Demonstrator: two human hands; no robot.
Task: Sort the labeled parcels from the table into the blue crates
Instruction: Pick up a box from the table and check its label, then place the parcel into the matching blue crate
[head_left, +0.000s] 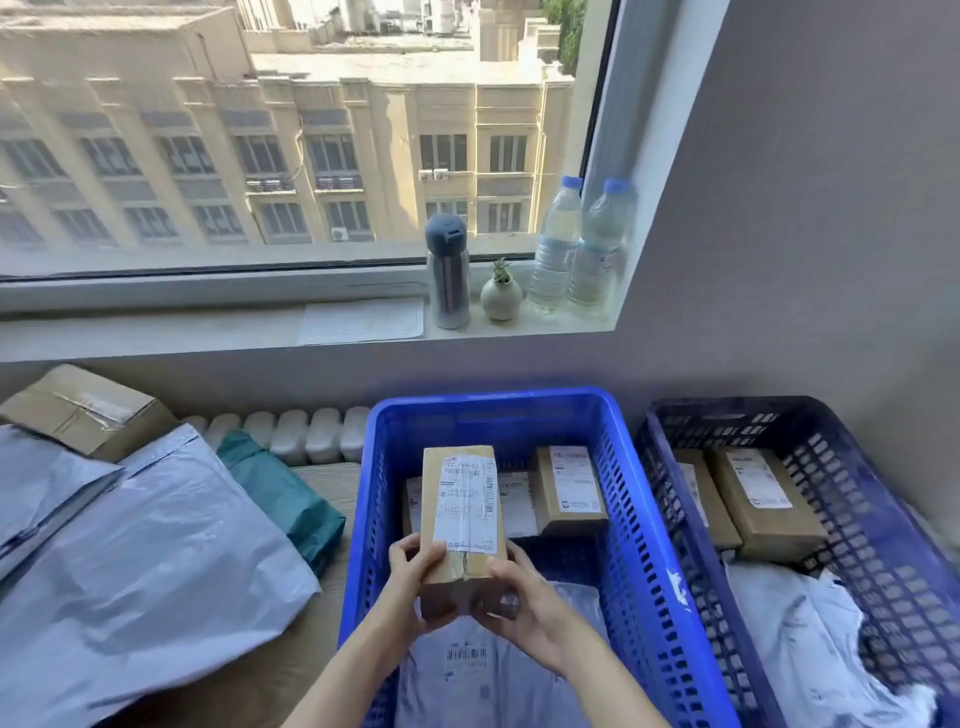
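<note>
Both hands on the brown parcel (461, 514), left hand (410, 569) and right hand (524, 608) clasping its near end, label up, over the bright blue crate (631, 519); second crate (883, 499) alongside holds boxes; grey mailers (145, 561) cover the bench (332, 483)

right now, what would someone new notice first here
Both hands, left hand and right hand, hold a labelled cardboard parcel above the bright blue crate at centre. A darker blue crate sits to its right, and large grey mailer bags cover the table on the left.
</note>
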